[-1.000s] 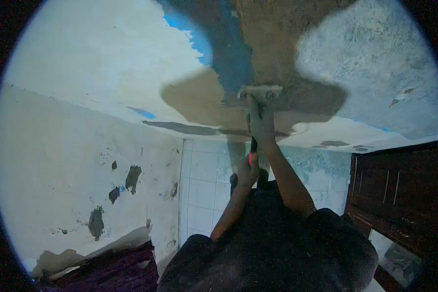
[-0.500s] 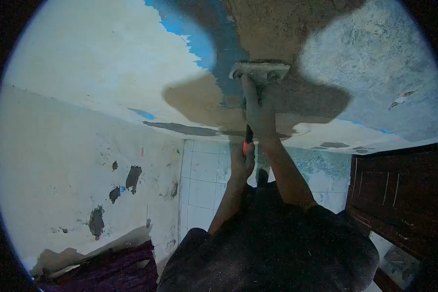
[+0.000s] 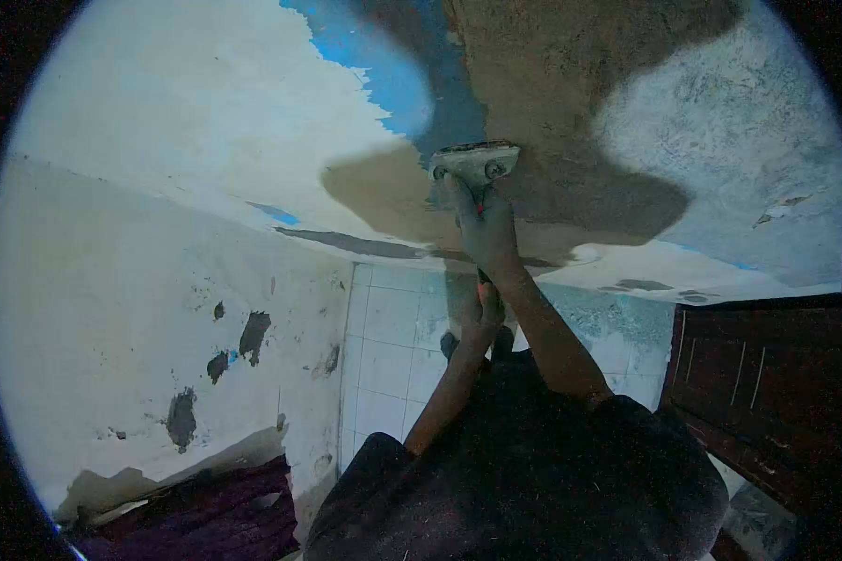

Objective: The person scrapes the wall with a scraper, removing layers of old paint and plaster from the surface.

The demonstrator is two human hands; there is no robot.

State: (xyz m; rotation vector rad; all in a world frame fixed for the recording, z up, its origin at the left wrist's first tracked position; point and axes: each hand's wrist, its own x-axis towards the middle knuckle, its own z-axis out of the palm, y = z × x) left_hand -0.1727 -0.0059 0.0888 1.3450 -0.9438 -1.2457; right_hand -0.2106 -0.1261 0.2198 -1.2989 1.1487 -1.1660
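Observation:
A wide-bladed scraper (image 3: pixel 475 165) with two screws on its dusty head lies against the wall, at the border of the white paint (image 3: pixel 365 178), the blue layer (image 3: pixel 398 89) and the bare grey-brown plaster (image 3: pixel 543 93). My right hand (image 3: pixel 488 227) is closed round the handle just below the head, one finger stretched along it toward the blade. Lower down, my left hand (image 3: pixel 480 316) grips the red-and-black end of the same handle. Its fingers are partly hidden.
To the left is a side wall (image 3: pixel 122 299) with several chipped grey patches. Dark purple cloth (image 3: pixel 196 514) lies at the lower left, and a dark brown wooden door or cabinet (image 3: pixel 758 374) stands at the right. White floor tiles (image 3: pixel 384 346) show below; my shadow falls across the wall.
The scraper head has moved left and slightly down along the wall, and its blade now tilts up to the right. My left hand has shifted right and a little lower with the handle.

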